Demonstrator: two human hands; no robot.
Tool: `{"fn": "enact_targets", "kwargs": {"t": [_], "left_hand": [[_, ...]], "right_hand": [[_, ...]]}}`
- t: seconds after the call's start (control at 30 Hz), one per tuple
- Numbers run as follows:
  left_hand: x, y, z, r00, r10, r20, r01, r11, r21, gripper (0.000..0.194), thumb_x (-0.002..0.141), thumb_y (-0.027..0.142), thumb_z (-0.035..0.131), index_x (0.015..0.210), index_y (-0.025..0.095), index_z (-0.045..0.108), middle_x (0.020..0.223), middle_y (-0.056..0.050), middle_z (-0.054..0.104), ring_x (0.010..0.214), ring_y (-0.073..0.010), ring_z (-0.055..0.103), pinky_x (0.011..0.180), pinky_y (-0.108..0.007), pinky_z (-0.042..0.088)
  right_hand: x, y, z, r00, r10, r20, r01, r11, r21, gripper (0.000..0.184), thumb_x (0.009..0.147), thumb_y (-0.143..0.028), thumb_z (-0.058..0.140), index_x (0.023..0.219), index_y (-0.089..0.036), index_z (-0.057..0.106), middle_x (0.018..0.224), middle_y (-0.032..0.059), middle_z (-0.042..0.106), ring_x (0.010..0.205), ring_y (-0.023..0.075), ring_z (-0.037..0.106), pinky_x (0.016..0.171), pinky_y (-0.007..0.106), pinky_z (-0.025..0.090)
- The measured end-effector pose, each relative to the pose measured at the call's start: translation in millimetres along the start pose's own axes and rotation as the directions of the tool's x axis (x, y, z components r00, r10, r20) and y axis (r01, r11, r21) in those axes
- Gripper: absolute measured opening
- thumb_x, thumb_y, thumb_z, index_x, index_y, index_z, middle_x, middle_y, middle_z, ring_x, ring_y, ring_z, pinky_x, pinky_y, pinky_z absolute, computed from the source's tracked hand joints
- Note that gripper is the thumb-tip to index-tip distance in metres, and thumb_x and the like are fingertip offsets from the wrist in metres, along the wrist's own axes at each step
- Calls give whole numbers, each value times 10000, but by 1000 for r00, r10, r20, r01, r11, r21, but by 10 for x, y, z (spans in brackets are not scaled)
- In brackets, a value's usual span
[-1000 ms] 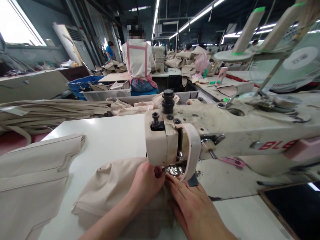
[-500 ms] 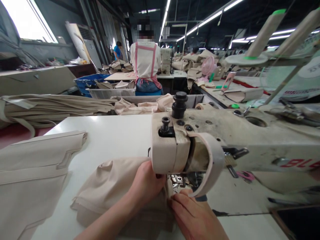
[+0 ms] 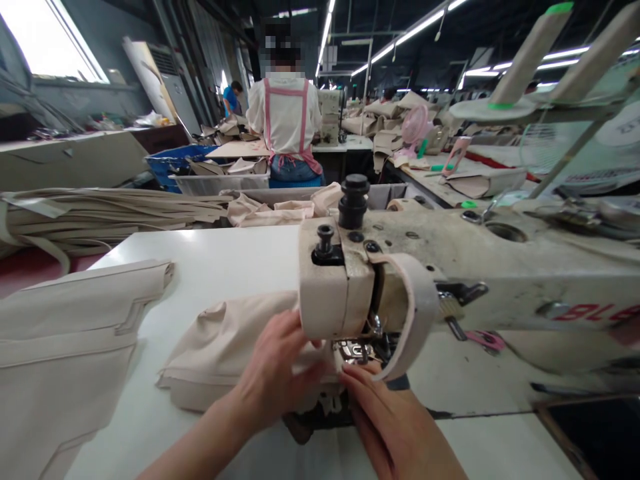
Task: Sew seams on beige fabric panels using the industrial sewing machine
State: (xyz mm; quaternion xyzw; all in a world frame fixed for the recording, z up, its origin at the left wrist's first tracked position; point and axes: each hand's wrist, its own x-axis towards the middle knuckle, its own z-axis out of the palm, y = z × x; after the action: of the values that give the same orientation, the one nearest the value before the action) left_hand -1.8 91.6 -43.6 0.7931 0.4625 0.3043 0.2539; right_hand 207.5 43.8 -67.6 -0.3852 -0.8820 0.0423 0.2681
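Observation:
A folded piece of beige fabric (image 3: pixel 220 357) lies under the head of the sewing machine (image 3: pixel 327 293), spread to the left on the white tabletop. My left hand (image 3: pixel 275 363) rests on the fabric beside the machine head, its thumb and fingers apart. At the fabric's right edge, close to the presser foot (image 3: pixel 355 350), my right hand (image 3: pixel 380 403) has its fingers pressed together on the cloth. The fingertips there are partly hidden. A beige strap (image 3: pixel 423 313) loops down from the machine head just above my right hand.
Flat beige panels (image 3: pixel 65 333) lie on the left. Behind them is a bundle of long strips (image 3: pixel 115 210). A bin with fabric (image 3: pixel 280 207) stands beyond the table. Pink-handled snips (image 3: pixel 487 341) lie under the machine arm. A person (image 3: pixel 287 123) sits ahead, back turned.
The fabric's near edge has shifted away from me, uncovering dark metal parts below the needle area. My left hand has loosened and its fingers have spread; my right hand stays near the presser foot.

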Motion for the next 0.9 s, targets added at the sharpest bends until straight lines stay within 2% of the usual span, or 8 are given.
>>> {"fn": "enact_targets", "kwargs": {"t": [0.07, 0.13, 0.2, 0.3, 0.5, 0.63, 0.8, 0.9], "left_hand": [[-116, 58, 12, 988, 98, 120, -103, 994, 43, 144, 833, 251, 680, 970, 209, 689, 998, -45, 678, 935, -231, 601, 854, -377, 484], [-170, 100, 18, 975, 142, 169, -155, 986, 65, 152, 902, 203, 565, 981, 201, 695, 974, -61, 672, 937, -225, 586, 847, -350, 466], [-167, 125, 10, 988, 90, 124, -98, 994, 57, 227, 944, 193, 479, 915, 182, 704, 899, -62, 663, 857, -193, 589, 784, -298, 470], [-126, 145, -3, 998, -25, 54, 23, 999, 35, 260, 950, 210, 469, 838, 158, 698, 800, -55, 645, 742, -162, 587, 680, -244, 476], [-157, 167, 98, 969, 220, 111, -239, 952, 193, 297, 962, 196, 405, 834, 172, 671, 822, -68, 679, 821, -195, 595, 755, -289, 489], [-185, 129, 169, 962, 259, 82, -272, 925, 265, 278, 961, 223, 413, 833, 188, 657, 818, -60, 677, 809, -204, 594, 759, -321, 494], [-115, 56, 120, 955, 295, 25, -291, 920, 263, 285, 953, 222, 388, 903, 179, 665, 877, -73, 694, 791, -219, 620, 699, -343, 521], [-59, -6, 77, 951, 306, 48, -309, 927, 214, 239, 908, 189, 444, 969, 168, 674, 961, -92, 708, 880, -230, 641, 777, -353, 525]], "right_hand": [[-25, -22, -42, 999, 46, -23, -44, 996, 76, 364, 900, -71, 427, 1226, -159, 562, 1162, 122, 674, 1128, 235, 613, 936, 386, 556], [-41, -50, -73, 996, 81, -41, -76, 991, 108, 319, 898, -78, 445, 1165, -177, 591, 1128, 114, 674, 1105, 227, 620, 940, 383, 552], [-40, -77, -96, 997, 73, -24, -70, 990, 120, 327, 896, -81, 451, 1183, -162, 584, 1144, 124, 661, 1092, 239, 617, 937, 401, 552], [-14, -102, -120, 999, 49, 23, -51, 992, 111, 406, 878, -57, 440, 1255, -153, 559, 1211, 134, 633, 1095, 272, 597, 926, 452, 548], [-1, -76, -45, 996, 34, 78, -43, 992, 116, 448, 850, -39, 447, 1262, -158, 574, 1206, 140, 620, 1072, 291, 571, 909, 487, 531], [-27, -33, 41, 999, 11, -46, -7, 995, 99, 453, 817, -40, 427, 1209, -168, 614, 1114, 144, 648, 1000, 298, 589, 852, 498, 547], [48, 23, -38, 994, 27, 107, -40, 992, 122, 513, 832, -20, 424, 1304, -178, 547, 1187, 125, 608, 1101, 274, 542, 957, 463, 497], [95, 58, -75, 993, 31, 114, -44, 992, 114, 519, 828, -35, 431, 1326, -152, 518, 1146, 123, 606, 1075, 276, 538, 992, 484, 469]]}}
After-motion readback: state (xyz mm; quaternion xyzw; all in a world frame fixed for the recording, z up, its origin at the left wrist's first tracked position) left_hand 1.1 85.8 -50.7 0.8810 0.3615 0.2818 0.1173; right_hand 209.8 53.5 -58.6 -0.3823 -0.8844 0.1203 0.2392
